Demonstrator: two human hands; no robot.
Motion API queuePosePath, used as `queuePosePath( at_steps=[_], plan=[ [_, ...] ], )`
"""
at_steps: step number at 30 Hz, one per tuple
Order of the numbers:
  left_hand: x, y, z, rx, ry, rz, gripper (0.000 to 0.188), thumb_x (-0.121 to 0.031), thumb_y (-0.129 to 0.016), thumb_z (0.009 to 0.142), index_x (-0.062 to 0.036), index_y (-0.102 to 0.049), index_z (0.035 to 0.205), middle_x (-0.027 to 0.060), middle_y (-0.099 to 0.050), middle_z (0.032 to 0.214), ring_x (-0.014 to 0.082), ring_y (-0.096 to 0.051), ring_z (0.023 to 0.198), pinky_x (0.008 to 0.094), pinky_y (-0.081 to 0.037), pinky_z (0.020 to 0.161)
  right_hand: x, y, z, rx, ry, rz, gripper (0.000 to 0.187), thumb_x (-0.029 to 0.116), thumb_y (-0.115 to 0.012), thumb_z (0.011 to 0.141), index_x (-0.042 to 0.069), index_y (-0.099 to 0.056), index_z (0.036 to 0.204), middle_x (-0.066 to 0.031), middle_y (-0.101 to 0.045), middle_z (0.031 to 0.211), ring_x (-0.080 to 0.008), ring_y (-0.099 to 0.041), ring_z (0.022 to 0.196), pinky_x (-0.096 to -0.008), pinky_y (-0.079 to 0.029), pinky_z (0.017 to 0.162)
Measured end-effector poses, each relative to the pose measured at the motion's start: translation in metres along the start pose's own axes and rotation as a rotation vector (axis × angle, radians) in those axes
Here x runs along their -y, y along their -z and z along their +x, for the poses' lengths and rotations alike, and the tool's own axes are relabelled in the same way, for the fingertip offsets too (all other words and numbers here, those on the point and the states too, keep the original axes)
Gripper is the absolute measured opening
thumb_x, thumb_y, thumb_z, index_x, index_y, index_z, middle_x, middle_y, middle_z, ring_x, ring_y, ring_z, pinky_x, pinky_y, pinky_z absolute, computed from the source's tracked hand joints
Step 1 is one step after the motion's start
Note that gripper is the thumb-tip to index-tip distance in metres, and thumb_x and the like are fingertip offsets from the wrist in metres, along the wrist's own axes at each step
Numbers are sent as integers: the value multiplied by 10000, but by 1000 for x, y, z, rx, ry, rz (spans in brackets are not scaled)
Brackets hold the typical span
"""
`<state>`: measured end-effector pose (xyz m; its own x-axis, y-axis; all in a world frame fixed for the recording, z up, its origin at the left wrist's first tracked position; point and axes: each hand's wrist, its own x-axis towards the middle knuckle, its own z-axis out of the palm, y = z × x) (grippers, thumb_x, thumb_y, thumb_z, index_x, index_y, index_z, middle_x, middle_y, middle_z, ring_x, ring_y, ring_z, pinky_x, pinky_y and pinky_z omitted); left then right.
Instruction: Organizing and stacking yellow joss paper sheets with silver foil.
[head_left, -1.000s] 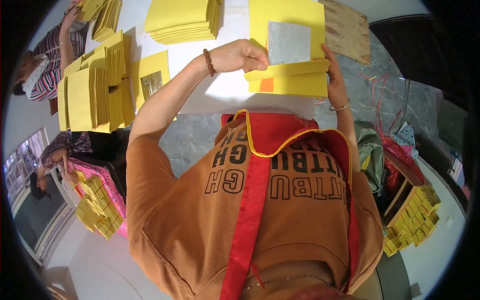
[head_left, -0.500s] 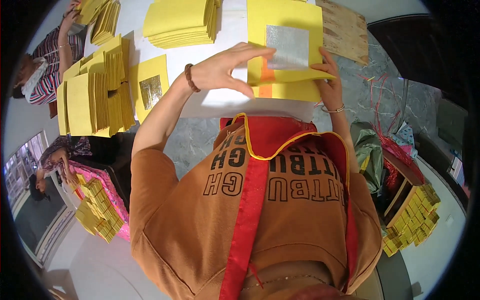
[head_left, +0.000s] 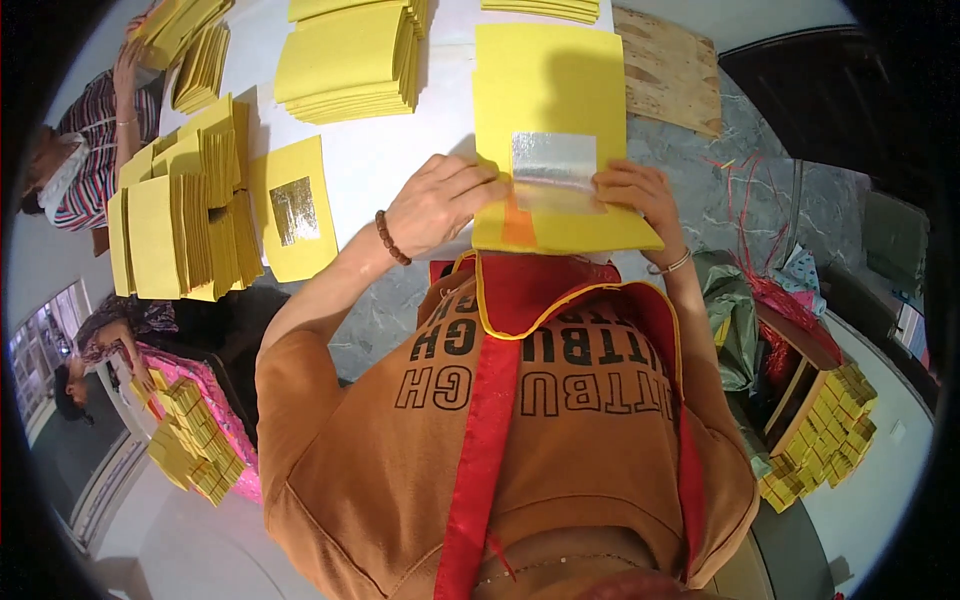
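Note:
A yellow paper sheet (head_left: 550,85) lies before me at the table's near edge, with a silver foil rectangle (head_left: 553,155) and an orange patch (head_left: 518,228) on it. Across the foil the paper bends. At the sheet's left edge, my left hand (head_left: 440,208) is closed on the paper, fingertips beside the foil. My right hand (head_left: 645,200) grips the right edge, with its fingers over the foil's corner. The thumbs are mostly hidden. To the left lies another yellow sheet (head_left: 298,255) with a foil rectangle.
Stacks of folded yellow paper (head_left: 345,65) stand farther back, and more yellow bundles (head_left: 160,230) at the left. A plywood board (head_left: 668,70) lies on the right. Beyond the left bundles a person in a striped top (head_left: 100,125) handles yellow paper.
My left hand was spread open above the sheet and has closed on its left edge. The paper has come nearer to me, and my right hand has moved nearer with it.

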<state>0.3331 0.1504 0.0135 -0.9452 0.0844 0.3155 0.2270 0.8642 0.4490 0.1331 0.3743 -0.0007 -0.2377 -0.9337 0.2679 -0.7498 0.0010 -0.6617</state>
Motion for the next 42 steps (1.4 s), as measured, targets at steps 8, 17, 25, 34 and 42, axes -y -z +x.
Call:
queuePosePath(
  at_steps=[8, 17, 25, 34, 42],
  plan=[
    [5, -14, 17, -140, 623, -433, 196, -189, -540, 864, -6, -606, 891, 137, -525, 589, 252, -498, 522, 345, -407, 509, 3, -14, 7, -91, -485, 331, 224, 158, -636, 775, 67, -621, 979, -74, -648, 872, -193, -618, 746, -326, -453, 670],
    [33, -28, 21, -3, 874, -738, 301, -119, -512, 892, 9, -493, 1163, 27, -594, 728, 38, -490, 626, 203, -406, 552, -1, -23, 27, -378, -623, 566, 369, 74, -651, 768, 27, -551, 1120, -23, -619, 747, -42, -525, 601, -195, -414, 536],
    [27, -22, 30, -179, 876, -764, 573, -163, -587, 833, -39, -294, 1310, 15, -465, 492, 82, -403, 447, 251, -335, 447, -17, -36, 27, -411, -643, 482, 397, 106, -660, 762, 43, -556, 1140, 18, -534, 672, -35, -429, 552, -199, -367, 499],
    [10, -4, 39, -229, 257, 188, 530, -176, -638, 772, -114, -444, 1261, 95, -524, 1051, 247, -495, 947, 372, -365, 775, -20, -33, 30, -354, -662, 430, 400, 120, -667, 753, 41, -568, 1132, 3, -518, 649, -49, -424, 552, -210, -373, 507],
    [-4, -26, 38, 192, 99, 189, 635, -420, -571, 774, -141, -385, 1313, 91, -323, 1385, 275, -257, 1295, 455, -204, 1044, -25, -35, 30, -352, -656, 449, 402, 140, -677, 749, 50, -574, 1127, -6, -524, 634, -62, -438, 544, -218, -385, 508]
  ],
)
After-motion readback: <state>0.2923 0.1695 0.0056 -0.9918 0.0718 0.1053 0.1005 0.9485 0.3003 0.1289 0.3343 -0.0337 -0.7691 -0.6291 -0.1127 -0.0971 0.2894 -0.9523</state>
